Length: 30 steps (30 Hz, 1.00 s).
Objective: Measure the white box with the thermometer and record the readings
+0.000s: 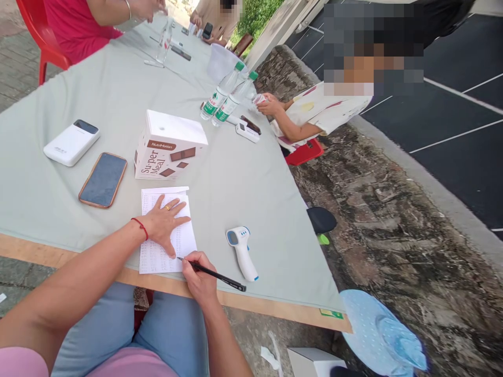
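My left hand [167, 222] lies flat with fingers spread on a sheet of paper [151, 262] covered in small rows of marks. In my right hand [201, 280] is a black pen [222, 279], its tip touching or just over the sheet near my left thumb. Behind the paper stands a white box [171, 144] lettered "Su-per Meal". A white and blue infrared thermometer [243, 254] lies to the right of the pen. Left of the box are a smartphone [102, 179] in a brown case and a white power bank [73, 142].
Two water bottles [222, 99] with green caps stand on the table [267, 209], near a white device [247, 132] and a translucent bowl [223, 60]. Several people sit around the far sides. A light blue hat [381, 332] is beyond the right front corner.
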Motion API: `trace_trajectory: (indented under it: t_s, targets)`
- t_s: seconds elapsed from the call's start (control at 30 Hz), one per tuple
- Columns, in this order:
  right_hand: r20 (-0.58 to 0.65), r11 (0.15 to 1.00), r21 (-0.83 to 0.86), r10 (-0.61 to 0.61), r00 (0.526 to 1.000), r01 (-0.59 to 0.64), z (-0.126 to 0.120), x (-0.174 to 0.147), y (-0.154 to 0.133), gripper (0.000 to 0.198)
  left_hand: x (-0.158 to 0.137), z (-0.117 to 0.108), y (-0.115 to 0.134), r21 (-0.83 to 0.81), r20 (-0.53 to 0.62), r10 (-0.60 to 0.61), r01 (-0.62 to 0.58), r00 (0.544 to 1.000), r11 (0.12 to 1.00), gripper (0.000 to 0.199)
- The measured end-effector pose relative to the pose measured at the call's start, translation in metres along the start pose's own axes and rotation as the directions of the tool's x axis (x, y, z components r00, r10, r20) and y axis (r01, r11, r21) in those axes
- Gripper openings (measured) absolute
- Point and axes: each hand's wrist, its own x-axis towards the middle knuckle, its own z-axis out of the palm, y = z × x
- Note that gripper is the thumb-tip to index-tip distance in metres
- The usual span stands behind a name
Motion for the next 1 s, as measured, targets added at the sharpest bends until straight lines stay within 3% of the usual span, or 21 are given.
trace_trajectory:
  t_s: [1.0]
  targets:
    - [-0.032, 1.0, -0.004, -0.006, 0.999, 0.005, 0.0003, -0.0005, 0.0027, 0.01, -0.0009, -0.003, 0.0016, 0.034, 0.023, -0.005, 0.005, 1.0, 0.999, 0.109]
